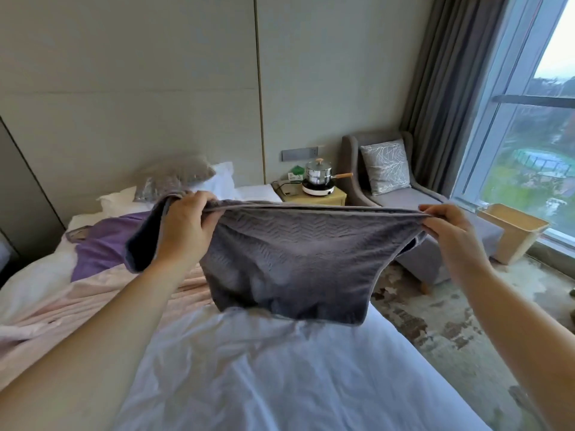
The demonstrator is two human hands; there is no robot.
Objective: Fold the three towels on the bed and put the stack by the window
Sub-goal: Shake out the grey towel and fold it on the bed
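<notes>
Hands hold a grey towel [295, 259] up in the air over the bed [249, 384], stretched taut between them along its top edge. The left hand [186, 225] has its fingers [208, 206] curled over that edge, gripping a bunch of cloth, and a loose end of the towel flops over the back of the hand and hangs beside the wrist. The right hand [448, 228] pinches the far top corner between thumb and bent fingers. The towel has a raised zigzag weave (its top edge looks doubled, two layers lying together). Its lower part sags down to the white sheet, and whether it touches the sheet cannot be told.

On the left side of the bed lie a purple towel [105, 244], crumpled, and nearer the camera a pale pink cloth [62, 306], partly under the left forearm. At the head of the bed a grey patterned pillow [174, 178] leans on a white pillow [222, 180].

Beyond the bed, a small bedside bench [314, 199] carries a steel pot [319, 172] with a wooden handle, set on a white hotplate [317, 190]. Next to it stands a grey armchair [404, 197] with a patterned cushion [385, 166]. A wooden bin [513, 234] sits on the floor just beside the window [529, 150], which has a grey curtain [445, 88] drawn to its side.
</notes>
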